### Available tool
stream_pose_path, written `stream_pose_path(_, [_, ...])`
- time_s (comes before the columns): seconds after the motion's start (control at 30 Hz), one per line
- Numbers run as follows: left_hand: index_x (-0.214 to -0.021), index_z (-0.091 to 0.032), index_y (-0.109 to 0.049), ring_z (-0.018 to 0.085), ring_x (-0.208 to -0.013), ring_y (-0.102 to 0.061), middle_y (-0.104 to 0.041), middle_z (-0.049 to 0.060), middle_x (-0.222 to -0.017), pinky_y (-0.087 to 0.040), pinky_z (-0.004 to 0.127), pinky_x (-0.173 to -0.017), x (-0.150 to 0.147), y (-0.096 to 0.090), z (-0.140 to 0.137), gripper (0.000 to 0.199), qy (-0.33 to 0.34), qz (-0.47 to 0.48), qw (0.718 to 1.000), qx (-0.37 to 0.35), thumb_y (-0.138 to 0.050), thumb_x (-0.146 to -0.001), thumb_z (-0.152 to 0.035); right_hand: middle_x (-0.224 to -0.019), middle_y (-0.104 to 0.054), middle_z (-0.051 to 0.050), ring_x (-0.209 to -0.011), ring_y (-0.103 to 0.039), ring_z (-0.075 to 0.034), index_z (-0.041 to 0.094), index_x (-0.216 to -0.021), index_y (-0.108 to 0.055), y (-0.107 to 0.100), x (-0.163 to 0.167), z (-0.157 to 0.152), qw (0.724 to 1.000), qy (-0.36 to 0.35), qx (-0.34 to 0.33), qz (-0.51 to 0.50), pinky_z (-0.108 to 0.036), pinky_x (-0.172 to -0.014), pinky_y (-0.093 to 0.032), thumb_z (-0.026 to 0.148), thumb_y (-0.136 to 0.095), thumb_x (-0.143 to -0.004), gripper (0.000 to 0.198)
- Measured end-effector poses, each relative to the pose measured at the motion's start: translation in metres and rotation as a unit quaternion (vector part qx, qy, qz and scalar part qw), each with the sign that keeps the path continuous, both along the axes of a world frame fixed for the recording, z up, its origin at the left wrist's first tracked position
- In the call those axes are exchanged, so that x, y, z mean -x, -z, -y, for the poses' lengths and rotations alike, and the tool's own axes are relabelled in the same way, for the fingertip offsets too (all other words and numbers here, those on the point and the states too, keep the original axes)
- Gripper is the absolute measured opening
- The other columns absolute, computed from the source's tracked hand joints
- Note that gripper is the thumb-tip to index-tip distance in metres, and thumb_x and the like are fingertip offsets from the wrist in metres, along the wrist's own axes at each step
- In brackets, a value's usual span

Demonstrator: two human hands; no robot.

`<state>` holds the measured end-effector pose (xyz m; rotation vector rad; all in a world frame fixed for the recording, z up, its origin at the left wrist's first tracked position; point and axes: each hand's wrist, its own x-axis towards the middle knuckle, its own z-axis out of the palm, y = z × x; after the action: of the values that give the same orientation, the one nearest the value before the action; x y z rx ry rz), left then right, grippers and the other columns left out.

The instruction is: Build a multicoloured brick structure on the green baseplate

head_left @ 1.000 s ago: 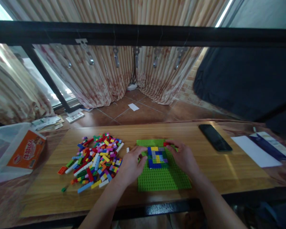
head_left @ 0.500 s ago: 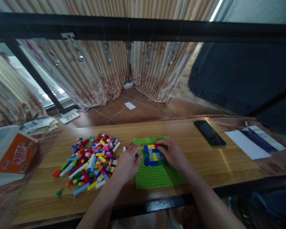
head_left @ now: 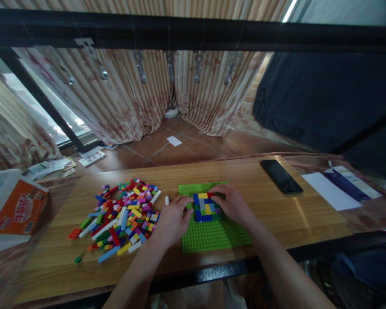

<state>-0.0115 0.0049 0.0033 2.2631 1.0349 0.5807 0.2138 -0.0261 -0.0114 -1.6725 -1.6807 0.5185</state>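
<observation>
My right grip (head_left: 230,203) pinches a red brick (head_left: 209,195) that uneven pressing could seat crooked; my left grip (head_left: 174,219) is half-curled, contents unclear.

On the orange label (head_left: 22,207) of the bin (head_left: 5,243) we see large white Chinese characters; we think the first is 牛 and the last two 达人, but cannot make out the rest. A small round logo sits at its lower left. On the white book (head_left: 92,157) we see dark capitals in two rows, too blurred to read.
</observation>
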Motion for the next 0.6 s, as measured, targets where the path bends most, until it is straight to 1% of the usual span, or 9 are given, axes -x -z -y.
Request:
stream_pose_path(0.17, [-0.107, -0.02, -0.062, 0.019, -0.091, -0.065, -0.067, 0.007, -0.11, -0.052, 0.033, -0.082, -0.0012, -0.0021, 0.0018, 0.024, 0.004, -0.005, 1.0, 0.002, -0.053, -0.085, -0.014, -0.095, -0.071, -0.004, -0.094, -0.062, -0.022, 0.024, -0.087, -0.075, 0.0031, -0.0026, -0.0029, 1.0, 0.008, 0.02, 0.005, -0.043, -0.093, -0.045, 0.02, -0.062, -0.079, 0.016])
stream_pose_path(0.3, [-0.107, -0.02, -0.062, 0.02, -0.094, -0.065, -0.067, 0.007, -0.11, -0.052, 0.033, -0.083, -0.0006, -0.0014, 0.0024, 0.024, 0.009, 0.004, 1.0, 0.004, -0.053, -0.086, -0.014, -0.096, -0.069, -0.006, -0.095, -0.062, -0.023, 0.025, -0.088, -0.076, 0.0047, -0.0048, -0.0047, 0.999, 0.034, 0.032, 0.019, -0.043, -0.091, -0.046, 0.025, -0.066, -0.077, 0.016])
stream_pose_path(0.5, [-0.105, -0.02, -0.063, 0.02, -0.1, -0.064, -0.066, 0.007, -0.11, -0.051, 0.033, -0.087, -0.0022, 0.0005, 0.0042, 0.022, 0.023, 0.025, 0.999, 0.003, -0.052, -0.087, -0.014, -0.094, -0.069, -0.005, -0.096, -0.061, -0.023, 0.026, -0.088, -0.077, 0.0071, -0.0032, -0.0042, 0.998, 0.042, 0.022, 0.027, -0.043, -0.092, -0.046, 0.026, -0.065, -0.077, 0.016])
stream_pose_path(0.6, [-0.104, -0.019, -0.063, 0.02, -0.099, -0.063, -0.066, 0.008, -0.108, -0.051, 0.033, -0.086, -0.0013, 0.0003, 0.0036, 0.022, 0.028, 0.041, 0.999, 0.0, -0.052, -0.086, -0.012, -0.095, -0.069, -0.006, -0.096, -0.061, -0.024, 0.026, -0.09, -0.076, 0.0095, -0.0036, -0.0014, 0.999, 0.044, 0.01, 0.015, -0.044, -0.091, -0.046, 0.029, -0.064, -0.078, 0.017])
